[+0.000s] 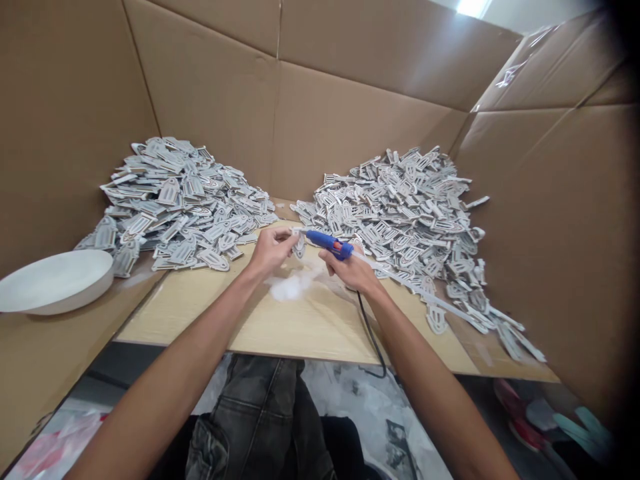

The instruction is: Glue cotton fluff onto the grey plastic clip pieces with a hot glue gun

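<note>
My right hand [350, 272] grips a blue glue gun [327, 243], its nozzle pointing left at a small grey-white flat piece [299, 247]. My left hand [270, 250] pinches that piece just above the wooden board [210, 313]. A black cord [371, 337] runs from the gun down past the board's front edge. A white smear of dried glue [290, 285] lies on the board below the hands.
Two big heaps of the same flat cut-out pieces lie on the board: one at the left [175, 207], one at the right [405, 207]. A white bowl [55, 280] sits far left. Tall cardboard walls [350, 113] close off the back and sides.
</note>
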The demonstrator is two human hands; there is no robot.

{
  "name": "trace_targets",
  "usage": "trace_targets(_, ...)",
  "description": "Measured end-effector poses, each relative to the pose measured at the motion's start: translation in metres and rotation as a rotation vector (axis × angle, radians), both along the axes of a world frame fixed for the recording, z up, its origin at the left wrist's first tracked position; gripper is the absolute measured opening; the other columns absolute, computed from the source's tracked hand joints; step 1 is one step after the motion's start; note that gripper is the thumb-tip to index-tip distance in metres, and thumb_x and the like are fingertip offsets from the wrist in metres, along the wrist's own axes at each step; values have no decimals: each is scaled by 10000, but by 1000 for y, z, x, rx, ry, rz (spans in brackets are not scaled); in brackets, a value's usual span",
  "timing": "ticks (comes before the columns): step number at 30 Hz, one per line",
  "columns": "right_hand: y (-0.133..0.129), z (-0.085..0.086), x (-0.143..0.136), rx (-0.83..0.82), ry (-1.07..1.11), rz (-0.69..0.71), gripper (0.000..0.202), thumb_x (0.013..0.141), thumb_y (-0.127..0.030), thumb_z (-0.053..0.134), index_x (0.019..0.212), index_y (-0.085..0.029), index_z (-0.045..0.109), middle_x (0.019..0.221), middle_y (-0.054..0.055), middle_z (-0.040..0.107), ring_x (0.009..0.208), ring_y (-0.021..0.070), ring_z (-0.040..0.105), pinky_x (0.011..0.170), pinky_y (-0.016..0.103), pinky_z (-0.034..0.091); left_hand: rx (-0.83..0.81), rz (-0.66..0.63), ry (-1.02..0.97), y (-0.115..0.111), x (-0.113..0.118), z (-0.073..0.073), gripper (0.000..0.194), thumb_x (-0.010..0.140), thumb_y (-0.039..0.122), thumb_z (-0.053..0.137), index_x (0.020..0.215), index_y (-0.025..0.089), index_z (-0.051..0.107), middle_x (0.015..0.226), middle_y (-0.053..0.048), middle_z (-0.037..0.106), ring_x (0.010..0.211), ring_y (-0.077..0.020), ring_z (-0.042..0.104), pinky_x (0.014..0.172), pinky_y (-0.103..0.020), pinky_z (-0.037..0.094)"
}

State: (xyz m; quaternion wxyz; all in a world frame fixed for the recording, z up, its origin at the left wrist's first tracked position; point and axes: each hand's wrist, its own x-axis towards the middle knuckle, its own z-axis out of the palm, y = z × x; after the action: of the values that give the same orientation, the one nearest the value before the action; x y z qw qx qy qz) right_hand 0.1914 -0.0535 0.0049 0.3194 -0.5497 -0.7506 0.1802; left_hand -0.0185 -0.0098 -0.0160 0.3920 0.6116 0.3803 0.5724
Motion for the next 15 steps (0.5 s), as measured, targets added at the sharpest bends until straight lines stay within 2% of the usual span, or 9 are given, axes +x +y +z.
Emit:
trace_targets(5, 0, 1, 0, -3, -23, -13, 602, 975, -671, 553, 553, -242, 550, 476, -14, 517, 583, 180, 586, 688, 291, 469, -1, 12, -15, 2, 1, -3, 248, 761, 381, 734, 633, 173, 687, 580, -19, 612, 526, -127, 505, 493, -249, 368)
trace_targets(15, -1, 0, -2, 20, -25, -1, 591, 966, -654, 572, 540, -246, 533, 465, -18, 502, 559, 172, 563, 688, 295, 473, 3, 6, -14, 1, 1, -5, 247, 781, 353, 726, 619, 173, 676, 560, -10, 578, 523, -120, 489, 486, -246, 341)
